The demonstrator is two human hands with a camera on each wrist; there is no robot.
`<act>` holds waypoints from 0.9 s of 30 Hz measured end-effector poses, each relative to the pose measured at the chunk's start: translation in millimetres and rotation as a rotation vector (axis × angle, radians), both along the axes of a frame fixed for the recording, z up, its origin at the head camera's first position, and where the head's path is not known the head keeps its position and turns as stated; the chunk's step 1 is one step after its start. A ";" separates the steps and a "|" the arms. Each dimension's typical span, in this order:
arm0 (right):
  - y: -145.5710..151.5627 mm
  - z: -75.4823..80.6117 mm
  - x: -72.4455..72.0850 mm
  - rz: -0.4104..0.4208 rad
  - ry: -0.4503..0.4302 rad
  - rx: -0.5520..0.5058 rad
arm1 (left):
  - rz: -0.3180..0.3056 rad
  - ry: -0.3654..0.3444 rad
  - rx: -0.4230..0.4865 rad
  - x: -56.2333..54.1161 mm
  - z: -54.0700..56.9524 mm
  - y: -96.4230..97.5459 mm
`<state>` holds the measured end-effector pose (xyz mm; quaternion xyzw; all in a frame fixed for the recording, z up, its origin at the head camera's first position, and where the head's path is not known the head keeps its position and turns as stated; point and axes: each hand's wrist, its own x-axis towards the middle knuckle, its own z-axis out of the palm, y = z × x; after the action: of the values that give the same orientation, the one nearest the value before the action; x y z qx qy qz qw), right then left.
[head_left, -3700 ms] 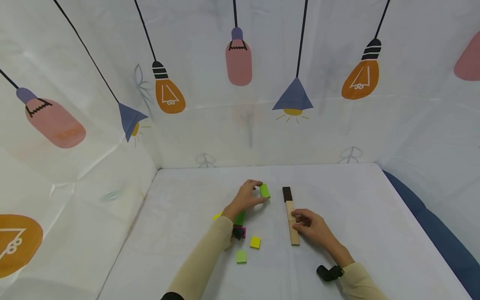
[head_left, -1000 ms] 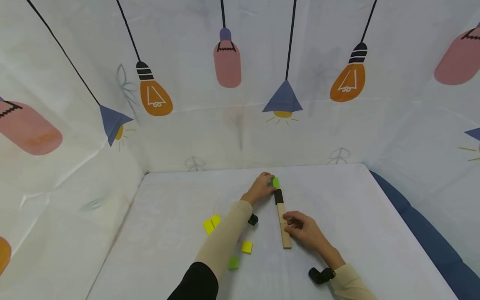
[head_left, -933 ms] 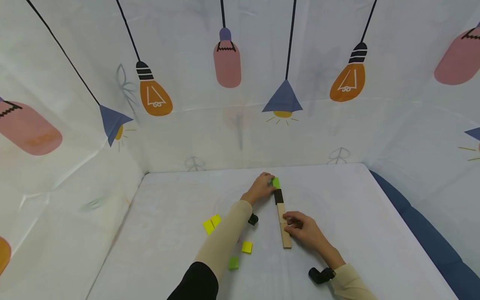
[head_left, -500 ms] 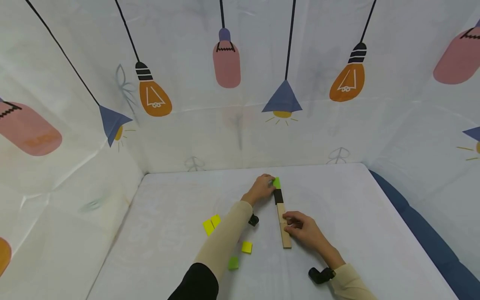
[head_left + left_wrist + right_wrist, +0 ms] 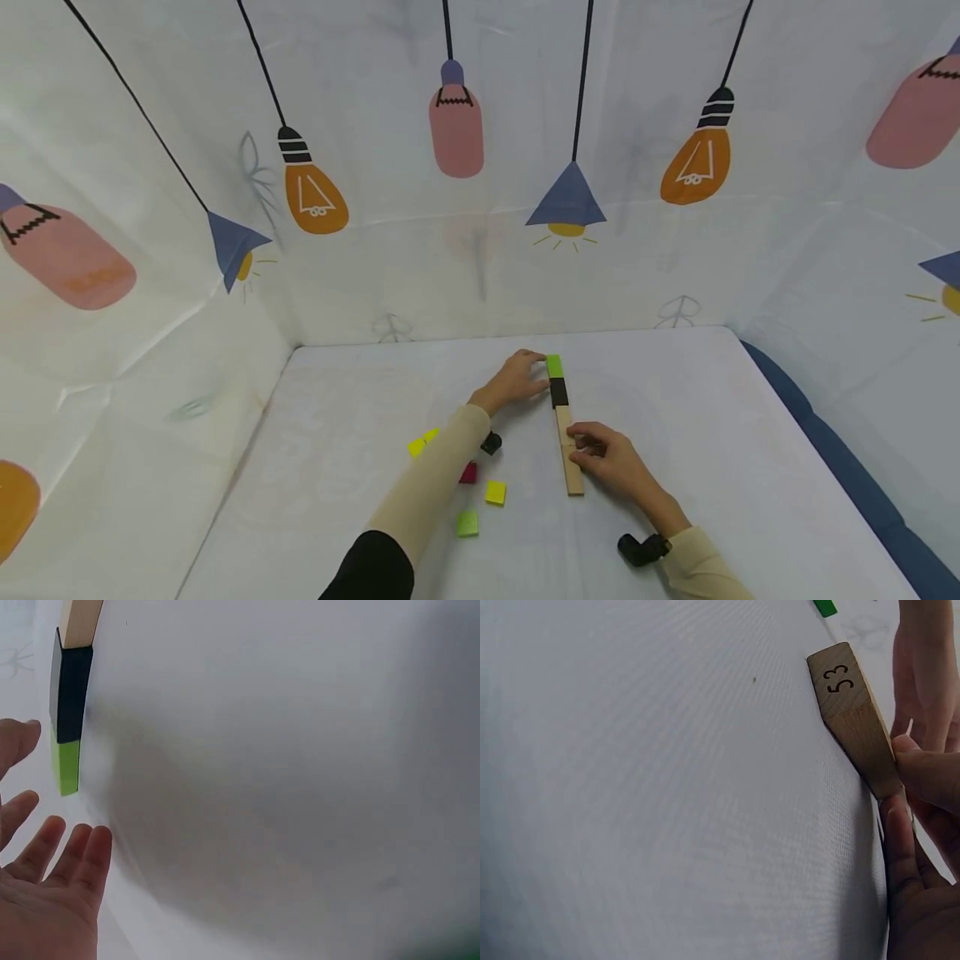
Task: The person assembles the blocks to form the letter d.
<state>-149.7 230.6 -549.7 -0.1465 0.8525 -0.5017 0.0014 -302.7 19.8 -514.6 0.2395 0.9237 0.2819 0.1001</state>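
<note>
A straight row of blocks lies on the white table: a lime green block [image 5: 554, 366] at the far end, a black block [image 5: 558, 392] after it, then pale wooden blocks [image 5: 569, 450]. Just left of the green end is my left hand [image 5: 512, 382], thumb and fingers spread; the left wrist view shows a gap between the fingertips and the green block [image 5: 67, 766]. My right hand [image 5: 621, 463] has its bent thumb and fingers on the wooden part of the row. In the right wrist view the near wooden block [image 5: 855, 720], stamped 53, meets the thumb and a finger.
Left of the row lie a yellow block [image 5: 495, 492], a light green block [image 5: 467, 523] and a dark red block [image 5: 468, 473]. More yellow pieces [image 5: 417, 446] are partly behind the left sleeve [image 5: 431, 479]. A lamp-printed white sheet [image 5: 480, 267] stands at the back.
My left hand has carried the green block to the black block's far end, let go of it and drawn slightly left. My right hand stays at the wooden blocks.
</note>
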 end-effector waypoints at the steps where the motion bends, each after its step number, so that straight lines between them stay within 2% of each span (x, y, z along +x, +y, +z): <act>1: 0.0 -0.2 0.1 -0.002 -0.006 -0.001 | -0.014 -0.006 -0.002 0.9 1.2 -4.2; 7: 0.3 -1.7 -0.4 -0.013 -0.020 0.010 | -0.096 -0.039 0.029 6.3 12.8 -32.6; 12: -0.3 -2.2 -1.4 -0.017 0.005 0.014 | -0.143 -0.033 0.058 12.6 23.4 -56.4; 20: -1.2 -4.1 -1.1 -0.016 0.040 0.018 | -0.158 -0.032 0.065 29.6 30.3 -97.2; 27: -1.8 -1.2 -0.7 -0.004 0.045 0.020 | -0.171 -0.049 0.097 49.5 34.0 -129.5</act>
<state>-150.4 228.8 -550.9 -0.1558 0.8576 -0.4899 -0.0175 -253.1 -109.7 -480.7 0.3148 0.8824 0.3227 0.1346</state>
